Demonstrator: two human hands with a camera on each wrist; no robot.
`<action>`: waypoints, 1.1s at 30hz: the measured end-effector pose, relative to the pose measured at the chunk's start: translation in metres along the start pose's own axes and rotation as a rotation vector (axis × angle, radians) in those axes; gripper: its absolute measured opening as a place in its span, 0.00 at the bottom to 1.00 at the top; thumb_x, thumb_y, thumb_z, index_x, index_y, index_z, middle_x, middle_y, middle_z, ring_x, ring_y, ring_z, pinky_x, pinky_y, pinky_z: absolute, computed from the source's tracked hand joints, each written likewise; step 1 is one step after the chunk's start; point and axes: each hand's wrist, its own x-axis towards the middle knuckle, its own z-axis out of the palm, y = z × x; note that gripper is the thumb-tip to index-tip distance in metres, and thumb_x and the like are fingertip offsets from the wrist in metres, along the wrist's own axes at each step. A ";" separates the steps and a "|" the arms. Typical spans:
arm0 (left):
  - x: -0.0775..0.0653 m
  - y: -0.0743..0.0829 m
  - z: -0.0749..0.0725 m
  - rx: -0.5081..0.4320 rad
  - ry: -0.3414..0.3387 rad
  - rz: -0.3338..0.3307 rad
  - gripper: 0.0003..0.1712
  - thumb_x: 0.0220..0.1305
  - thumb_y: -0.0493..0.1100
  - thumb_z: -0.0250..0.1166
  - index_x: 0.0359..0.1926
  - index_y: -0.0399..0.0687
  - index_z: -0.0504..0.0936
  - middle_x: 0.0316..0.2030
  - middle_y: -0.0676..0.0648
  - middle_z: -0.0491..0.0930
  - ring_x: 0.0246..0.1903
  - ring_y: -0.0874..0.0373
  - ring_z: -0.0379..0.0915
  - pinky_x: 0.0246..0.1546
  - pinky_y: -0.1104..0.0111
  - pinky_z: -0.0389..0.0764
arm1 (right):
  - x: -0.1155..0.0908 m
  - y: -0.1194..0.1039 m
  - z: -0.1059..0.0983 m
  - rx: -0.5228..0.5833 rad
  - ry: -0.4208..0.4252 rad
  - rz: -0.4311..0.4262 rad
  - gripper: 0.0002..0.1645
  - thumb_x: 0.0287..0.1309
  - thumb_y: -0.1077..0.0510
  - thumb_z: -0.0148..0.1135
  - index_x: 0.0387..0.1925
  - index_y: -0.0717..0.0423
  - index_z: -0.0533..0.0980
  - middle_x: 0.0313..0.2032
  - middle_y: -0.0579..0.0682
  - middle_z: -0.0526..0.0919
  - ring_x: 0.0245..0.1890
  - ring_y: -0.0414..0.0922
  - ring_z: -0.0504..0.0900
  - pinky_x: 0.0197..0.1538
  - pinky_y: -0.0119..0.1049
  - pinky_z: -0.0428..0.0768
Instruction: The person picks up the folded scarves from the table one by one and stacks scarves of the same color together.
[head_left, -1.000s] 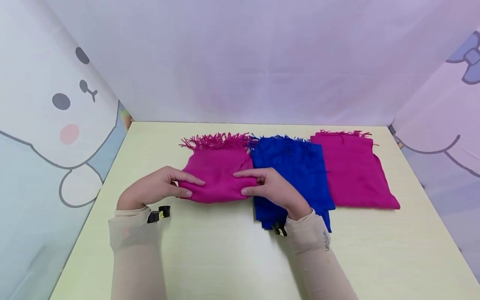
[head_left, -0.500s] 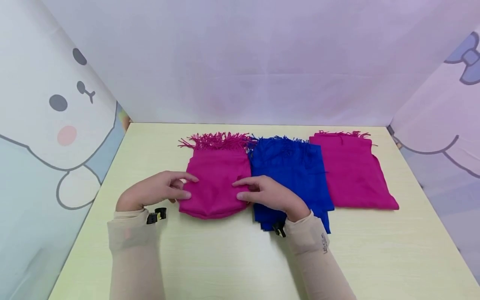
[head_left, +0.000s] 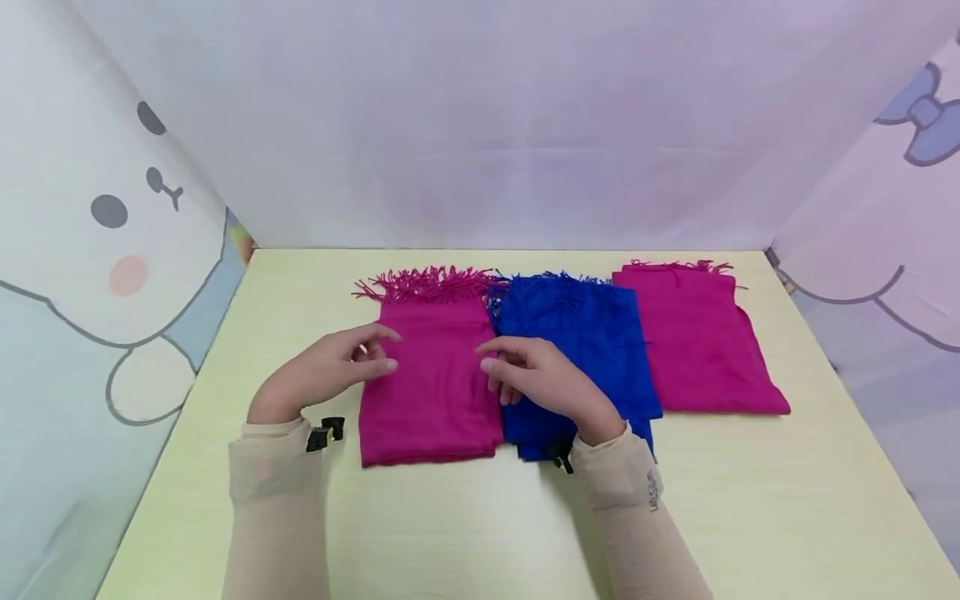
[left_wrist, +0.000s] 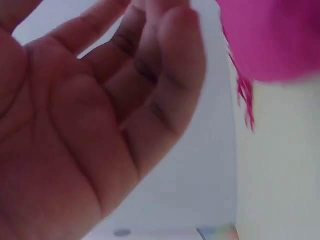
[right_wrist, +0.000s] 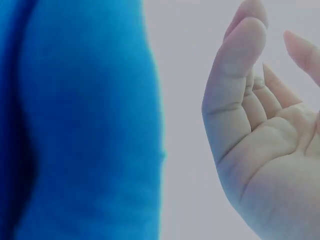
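Note:
A folded magenta scarf (head_left: 431,400) lies flat on the table, its fringe pointing to the back. Over its left edge hovers my left hand (head_left: 322,371), fingers loosely bent and holding nothing; in the left wrist view the palm (left_wrist: 75,135) is bare. My right hand (head_left: 555,379) is above the border between this scarf and a folded blue scarf (head_left: 585,333), with thumb and forefinger apart. In the right wrist view the right palm (right_wrist: 270,135) also has nothing in it, and blue cloth (right_wrist: 95,120) fills the left side.
A second folded magenta scarf (head_left: 697,342) lies at the right, partly under or against the blue one. The pale table (head_left: 420,533) meets a white cloth wall (head_left: 517,125) at the back. Printed cartoon panels (head_left: 90,275) stand at both sides.
Both hands have let go of the left magenta scarf. Its near edge, lifted and folded under earlier, has come down toward the front and now lies flat.

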 end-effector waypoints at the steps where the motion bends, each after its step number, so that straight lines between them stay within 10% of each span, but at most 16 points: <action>1: 0.003 0.006 0.003 -0.009 0.011 0.032 0.20 0.70 0.56 0.63 0.59 0.58 0.76 0.39 0.50 0.79 0.41 0.52 0.76 0.43 0.60 0.78 | -0.001 -0.001 0.000 0.006 0.008 -0.008 0.22 0.73 0.47 0.54 0.61 0.52 0.76 0.34 0.56 0.84 0.29 0.49 0.83 0.37 0.46 0.84; 7: 0.024 0.038 0.035 -0.049 0.091 0.218 0.14 0.71 0.52 0.61 0.55 0.62 0.79 0.42 0.55 0.80 0.41 0.58 0.76 0.41 0.62 0.80 | -0.014 -0.006 -0.006 0.057 0.047 -0.034 0.19 0.74 0.47 0.53 0.59 0.48 0.77 0.36 0.55 0.84 0.32 0.49 0.84 0.41 0.45 0.84; 17: 0.056 0.086 0.088 -0.183 0.154 0.329 0.13 0.74 0.49 0.59 0.54 0.57 0.82 0.47 0.57 0.80 0.43 0.59 0.75 0.45 0.60 0.80 | -0.055 0.004 -0.044 0.056 0.176 -0.045 0.18 0.75 0.51 0.52 0.59 0.52 0.77 0.34 0.56 0.83 0.33 0.52 0.84 0.41 0.45 0.85; 25: 0.082 0.134 0.138 -0.472 0.044 0.287 0.16 0.77 0.44 0.53 0.60 0.50 0.77 0.53 0.46 0.76 0.48 0.43 0.76 0.45 0.49 0.82 | -0.092 0.015 -0.084 -0.026 0.306 0.005 0.20 0.75 0.50 0.51 0.59 0.55 0.76 0.34 0.57 0.81 0.34 0.53 0.83 0.41 0.42 0.84; 33: 0.099 0.177 0.213 -0.796 -0.157 0.155 0.18 0.78 0.43 0.52 0.64 0.47 0.71 0.58 0.50 0.74 0.59 0.49 0.74 0.54 0.66 0.79 | -0.136 0.026 -0.120 -0.108 0.496 0.091 0.23 0.75 0.47 0.50 0.61 0.55 0.75 0.37 0.59 0.81 0.36 0.51 0.85 0.43 0.37 0.84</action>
